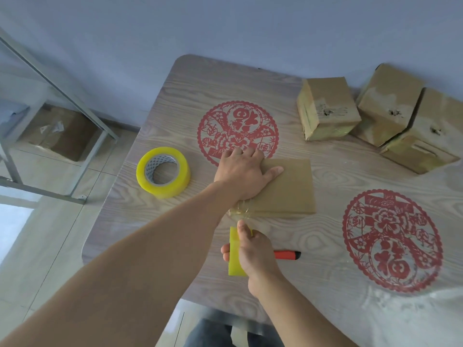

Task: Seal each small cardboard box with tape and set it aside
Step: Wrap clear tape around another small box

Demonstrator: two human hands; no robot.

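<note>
Curled round a yellow tape roll [235,254] in the lower middle of the frame, the fingers of the right hand [253,249] are seen gripping it, thumb on top; a clear strip of tape [241,211] is stretched from it up to the near edge of the small cardboard box [285,189]. That box is lain flat at the centre of the table [175,96] and is pressed down by the left hand [241,171], fingers spread over its left part. An orange cutter [288,254] is partly hidden behind the right hand. A second tape roll [162,171] is placed left of centre. Three taped boxes [328,108] are grouped at upper right.
</note>
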